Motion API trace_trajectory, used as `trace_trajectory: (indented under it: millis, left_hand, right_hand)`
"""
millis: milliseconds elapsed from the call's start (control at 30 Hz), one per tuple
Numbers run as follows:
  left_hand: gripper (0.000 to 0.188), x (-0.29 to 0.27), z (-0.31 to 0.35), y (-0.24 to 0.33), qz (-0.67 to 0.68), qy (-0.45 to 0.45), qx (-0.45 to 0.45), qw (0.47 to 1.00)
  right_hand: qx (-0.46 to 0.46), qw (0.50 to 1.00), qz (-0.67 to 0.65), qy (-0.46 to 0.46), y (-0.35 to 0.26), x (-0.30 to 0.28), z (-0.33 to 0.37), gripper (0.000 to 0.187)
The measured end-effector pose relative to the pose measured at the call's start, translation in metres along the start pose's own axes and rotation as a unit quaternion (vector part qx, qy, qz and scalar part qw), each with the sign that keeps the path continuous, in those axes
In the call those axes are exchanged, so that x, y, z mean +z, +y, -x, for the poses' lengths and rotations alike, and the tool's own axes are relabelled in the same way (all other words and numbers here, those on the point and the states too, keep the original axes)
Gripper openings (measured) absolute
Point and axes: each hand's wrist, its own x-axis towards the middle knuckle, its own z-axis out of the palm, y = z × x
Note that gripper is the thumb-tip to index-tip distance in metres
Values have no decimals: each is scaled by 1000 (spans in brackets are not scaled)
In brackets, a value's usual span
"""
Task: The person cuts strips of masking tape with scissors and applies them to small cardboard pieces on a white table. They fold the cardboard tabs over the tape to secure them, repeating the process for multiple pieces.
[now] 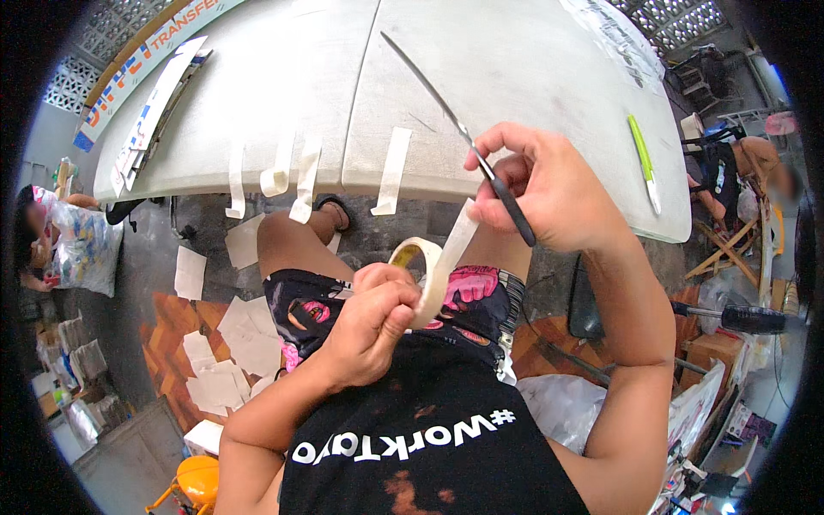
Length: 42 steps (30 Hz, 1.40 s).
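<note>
My left hand is closed around a roll of cream masking tape, held over my lap. From the roll a strip of tape runs up to my right hand, whose fingertips pinch its end. That same hand also holds long, slim scissors with a dark handle, seen nearly edge-on, their tips pointing up and left over the table. Several cut tape strips stick to the near edge of the white table and hang down from it; one strip curls at its end.
A green and white pen or cutter lies at the table's right. Printed board pieces lean at its left. Paper sheets are scattered on the floor at left, near an orange object. Other people sit at far left and far right.
</note>
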Motion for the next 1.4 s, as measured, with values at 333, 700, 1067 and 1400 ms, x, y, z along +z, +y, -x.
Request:
trace_trajectory:
  millis: [333, 700, 1067, 1400]
  left_hand:
    - [14, 20, -3, -14, -182, 1, 101, 978]
    - [24, 17, -13, 22, -40, 72, -135, 987]
    - [31, 24, -23, 26, 83, 70, -182, 977]
    - [35, 32, -13, 0, 193, 35, -184, 963]
  right_hand:
    - [-36, 998, 41, 28, -3, -14, 9, 36]
    - [-170, 970, 156, 72, 7, -35, -44, 38]
    - [-103, 881, 414, 205, 14, -20, -67, 52]
    - [-5, 887, 404, 225, -6, -6, -66, 86]
